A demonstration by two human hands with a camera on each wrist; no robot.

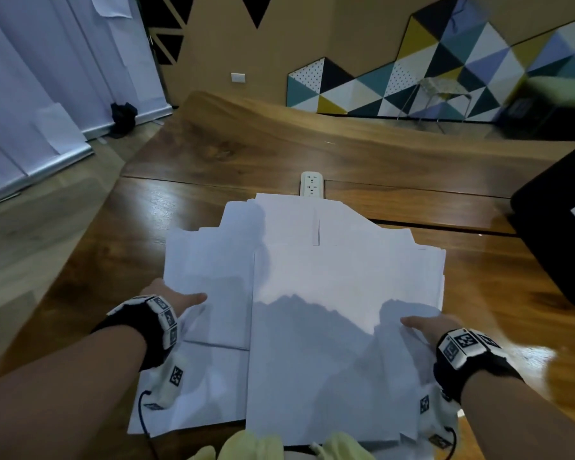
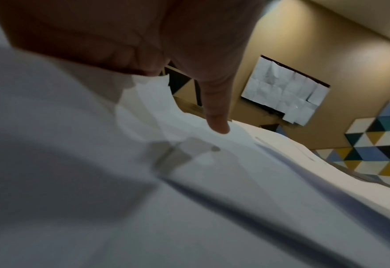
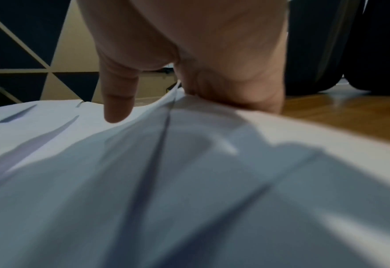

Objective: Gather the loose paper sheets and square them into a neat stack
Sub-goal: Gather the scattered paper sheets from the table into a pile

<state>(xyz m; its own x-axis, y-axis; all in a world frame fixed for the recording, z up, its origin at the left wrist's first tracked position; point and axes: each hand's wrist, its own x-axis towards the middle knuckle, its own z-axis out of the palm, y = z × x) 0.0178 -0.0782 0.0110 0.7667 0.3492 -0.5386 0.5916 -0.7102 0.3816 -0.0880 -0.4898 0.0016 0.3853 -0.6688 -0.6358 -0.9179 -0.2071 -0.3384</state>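
sheets: the loose paper sheets [image 1: 312, 293] are spread in a ragged overlapping pile on the near part of the wooden table [image 1: 180, 161], long axis running near to far, corners poking out at the far end by the power strip [image 1: 311, 184]
left hand: the left hand [image 1: 170, 298] is clamped on the pile's left edge, thumb laid on top, fingers tucked under the paper and not seen
right hand: the right hand [image 1: 429, 325] is pinching the right edge the same way, thumb on top, paper bunched against the palm in the right wrist view
key relation: the pile sits between both grips, so any squaring would likely be done by pushing inward; neither hand looks nearer
hidden: sheet count can't be told, near edge is cut off by something pale yellow [image 1: 246, 446], a dark object [image 1: 558, 234] is cropped at right, wrist views are blurry
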